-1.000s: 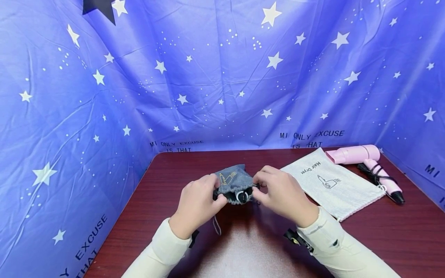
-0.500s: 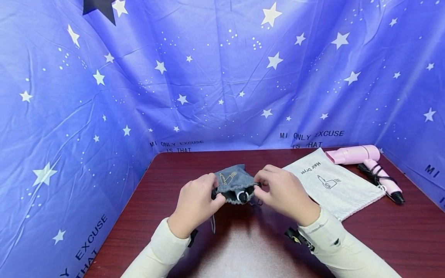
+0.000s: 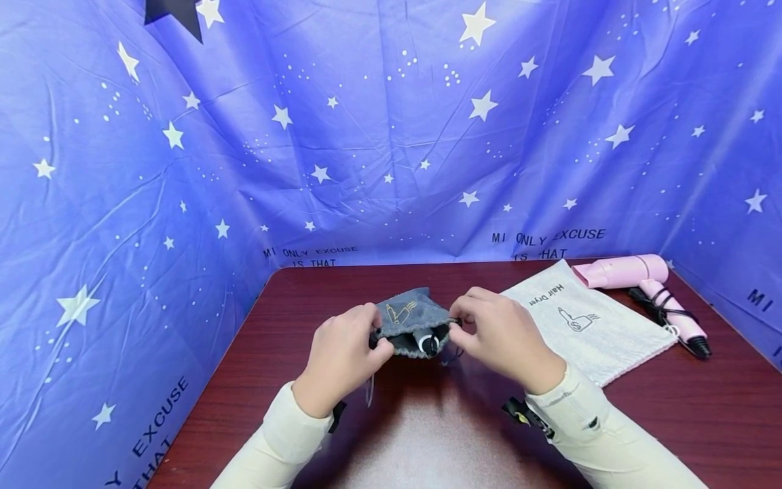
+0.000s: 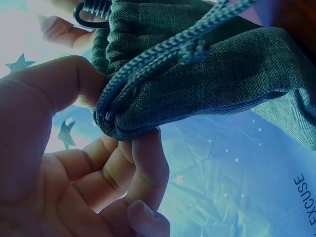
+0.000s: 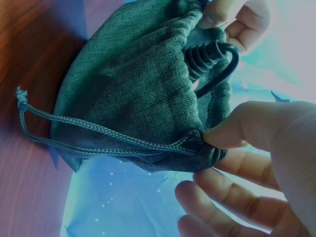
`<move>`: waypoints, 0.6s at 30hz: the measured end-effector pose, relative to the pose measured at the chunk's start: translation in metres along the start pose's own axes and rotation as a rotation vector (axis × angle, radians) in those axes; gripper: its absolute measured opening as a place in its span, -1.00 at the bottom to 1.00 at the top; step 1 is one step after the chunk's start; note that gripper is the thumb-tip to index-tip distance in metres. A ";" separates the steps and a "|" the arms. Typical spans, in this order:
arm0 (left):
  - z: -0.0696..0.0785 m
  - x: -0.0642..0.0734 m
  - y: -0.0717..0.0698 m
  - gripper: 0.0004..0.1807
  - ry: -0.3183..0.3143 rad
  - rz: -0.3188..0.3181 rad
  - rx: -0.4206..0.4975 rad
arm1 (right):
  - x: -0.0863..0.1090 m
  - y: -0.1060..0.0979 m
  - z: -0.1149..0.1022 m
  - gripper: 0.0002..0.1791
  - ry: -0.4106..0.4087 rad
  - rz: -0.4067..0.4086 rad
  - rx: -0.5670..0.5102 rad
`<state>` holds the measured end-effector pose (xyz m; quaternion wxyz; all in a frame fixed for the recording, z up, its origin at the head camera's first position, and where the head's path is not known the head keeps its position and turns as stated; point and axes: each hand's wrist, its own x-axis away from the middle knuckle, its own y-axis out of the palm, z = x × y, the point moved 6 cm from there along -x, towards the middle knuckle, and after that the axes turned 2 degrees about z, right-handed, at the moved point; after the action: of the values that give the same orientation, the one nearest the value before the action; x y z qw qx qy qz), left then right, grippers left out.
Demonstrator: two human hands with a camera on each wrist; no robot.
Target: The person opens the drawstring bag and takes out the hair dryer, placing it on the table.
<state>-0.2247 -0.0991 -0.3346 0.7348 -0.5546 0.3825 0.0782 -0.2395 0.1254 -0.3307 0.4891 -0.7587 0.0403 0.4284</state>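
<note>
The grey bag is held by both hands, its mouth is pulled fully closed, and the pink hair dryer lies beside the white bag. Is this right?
Not closed: the right wrist view shows the grey bag with its mouth open, a black cable looping out. The left hand and right hand do hold it, and the pink hair dryer lies beside the white bag.

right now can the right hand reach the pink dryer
Probably yes, if it lets go of the grey bag: only the flat white bag lies between the right hand and the pink dryer.
</note>
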 end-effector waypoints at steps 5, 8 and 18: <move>0.000 0.000 -0.001 -0.76 0.001 0.006 0.002 | 0.000 0.000 0.002 -0.92 0.006 -0.001 0.004; 0.000 0.000 -0.002 -0.77 0.006 0.009 0.001 | 0.000 -0.001 0.003 -0.91 0.013 -0.003 0.001; -0.001 0.000 -0.001 -0.79 -0.003 -0.012 -0.001 | 0.000 0.000 0.006 -0.90 0.030 -0.020 0.005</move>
<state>-0.2248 -0.1005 -0.3345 0.7357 -0.5570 0.3780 0.0749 -0.2434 0.1306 -0.3316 0.4947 -0.7640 0.0411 0.4121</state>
